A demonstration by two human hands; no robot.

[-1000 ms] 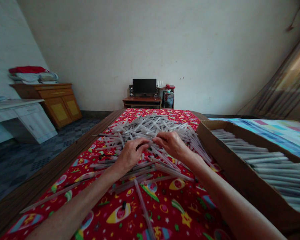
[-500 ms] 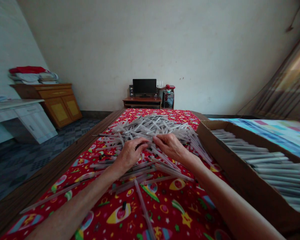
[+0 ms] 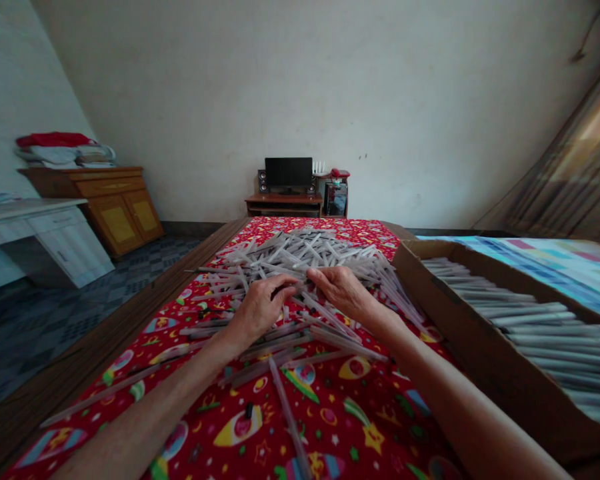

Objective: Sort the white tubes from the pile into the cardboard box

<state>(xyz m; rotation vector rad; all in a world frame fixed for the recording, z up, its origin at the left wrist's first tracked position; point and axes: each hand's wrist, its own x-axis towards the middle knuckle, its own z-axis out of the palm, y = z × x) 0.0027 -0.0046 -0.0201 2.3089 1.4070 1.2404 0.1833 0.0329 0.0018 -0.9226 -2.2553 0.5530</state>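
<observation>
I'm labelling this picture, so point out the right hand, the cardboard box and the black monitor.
right hand (image 3: pixel 338 289): head view, back of the hand
cardboard box (image 3: pixel 460 333): head view, outer side wall
black monitor (image 3: pixel 289 172): head view, middle of the screen

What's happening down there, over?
Left hand, right hand: close together, grip unclear. Pale translucent tubes: heaped beyond, scattered nearer. Brown cardboard box: off right, not blocking.

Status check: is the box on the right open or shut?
Open. No lid covers the part of the box in view, and tubes show inside.
</observation>
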